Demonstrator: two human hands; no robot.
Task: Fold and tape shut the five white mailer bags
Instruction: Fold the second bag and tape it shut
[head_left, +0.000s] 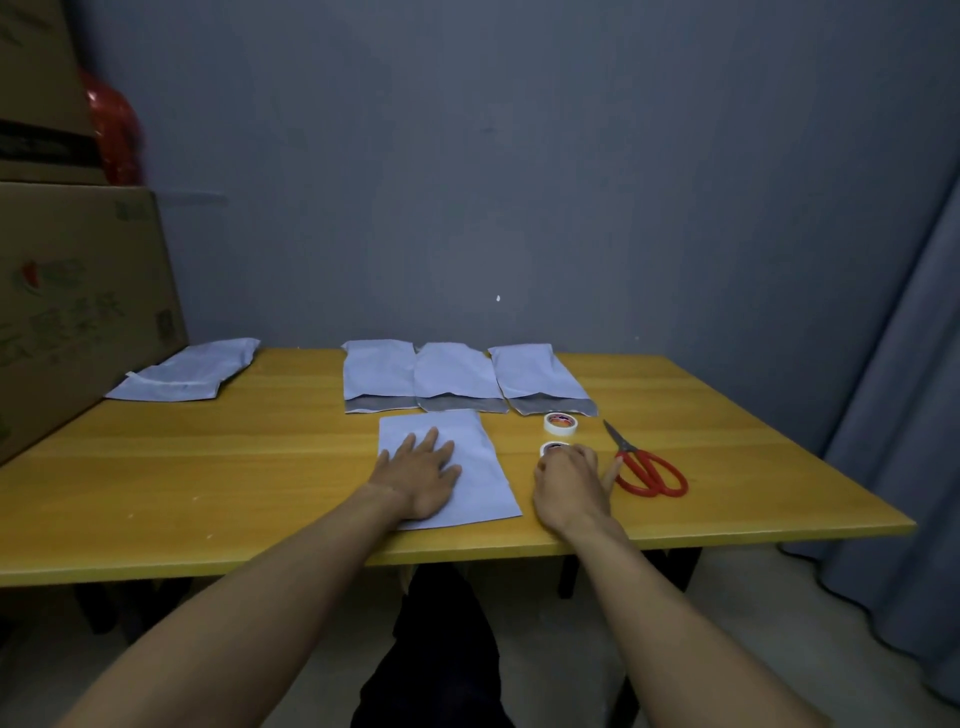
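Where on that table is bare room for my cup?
The table is bare at near left, between the left hand and the cardboard box, short of the far-left bag. Crowded at right: far tape roll, near tape roll under the right hand, scissors.

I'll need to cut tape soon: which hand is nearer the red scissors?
Right. The right hand holds a tape roll just left of the scissors; the left hand lies flat on a mailer bag further left.

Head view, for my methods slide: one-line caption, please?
Left hand presses a white mailer bag flat while right hand grips the nearer tape roll beside red scissors.
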